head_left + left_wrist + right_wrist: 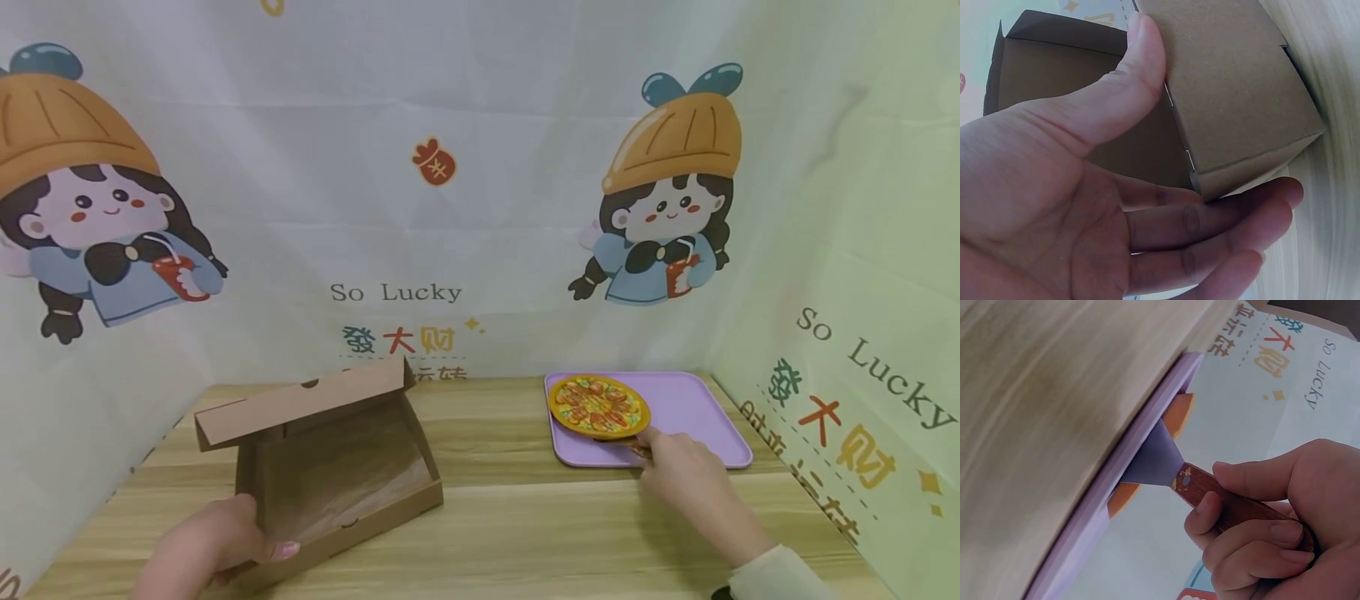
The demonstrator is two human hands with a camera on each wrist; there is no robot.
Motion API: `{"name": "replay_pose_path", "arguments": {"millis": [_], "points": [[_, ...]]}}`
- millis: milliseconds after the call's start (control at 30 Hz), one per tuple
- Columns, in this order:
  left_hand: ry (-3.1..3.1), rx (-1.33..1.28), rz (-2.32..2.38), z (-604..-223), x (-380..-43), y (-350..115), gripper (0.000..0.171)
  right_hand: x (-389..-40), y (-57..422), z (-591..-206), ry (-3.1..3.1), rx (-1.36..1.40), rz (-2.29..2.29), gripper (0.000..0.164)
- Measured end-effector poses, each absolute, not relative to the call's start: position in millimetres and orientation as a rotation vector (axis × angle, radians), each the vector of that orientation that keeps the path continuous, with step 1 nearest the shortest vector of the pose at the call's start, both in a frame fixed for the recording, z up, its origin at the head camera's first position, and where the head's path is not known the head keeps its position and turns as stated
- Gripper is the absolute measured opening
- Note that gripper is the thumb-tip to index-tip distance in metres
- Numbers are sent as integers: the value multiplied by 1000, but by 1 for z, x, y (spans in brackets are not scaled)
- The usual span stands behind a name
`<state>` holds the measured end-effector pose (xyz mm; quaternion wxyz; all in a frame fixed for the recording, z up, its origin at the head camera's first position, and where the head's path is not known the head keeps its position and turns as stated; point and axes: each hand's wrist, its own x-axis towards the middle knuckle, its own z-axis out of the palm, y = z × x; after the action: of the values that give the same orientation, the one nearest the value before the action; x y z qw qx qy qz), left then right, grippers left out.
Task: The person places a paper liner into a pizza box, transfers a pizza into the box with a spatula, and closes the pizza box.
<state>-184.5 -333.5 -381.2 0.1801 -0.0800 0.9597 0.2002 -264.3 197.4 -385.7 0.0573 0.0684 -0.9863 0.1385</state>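
My right hand [690,483] grips the wooden handle of a flat-bladed scraper [1157,456]. The blade reaches under a toy pizza [600,406] with a yellow rim and painted toppings. That pizza is over the left part of a lilac tray [693,417]; whether it touches the tray is unclear. At the left, a brown cardboard pizza box [375,521] stands with its lid partly raised and its inside bare. My left hand [217,542] holds the box at its near left corner, thumb along the wall's top edge and fingers against the outside, as the left wrist view shows.
A wood-grain table [510,517] carries the box and the tray. White printed cloth [510,192] hangs behind and along both sides, close to the tray's far edge. The box's lid [300,400] leans up near the back cloth.
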Motion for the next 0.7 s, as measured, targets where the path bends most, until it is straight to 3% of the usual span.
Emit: {"name": "replay_pose_path", "arguments": {"millis": [700], "points": [[2688,-234,532,-380,-188,-333,95,-244,196,-359,-2905,278,398,9]]}}
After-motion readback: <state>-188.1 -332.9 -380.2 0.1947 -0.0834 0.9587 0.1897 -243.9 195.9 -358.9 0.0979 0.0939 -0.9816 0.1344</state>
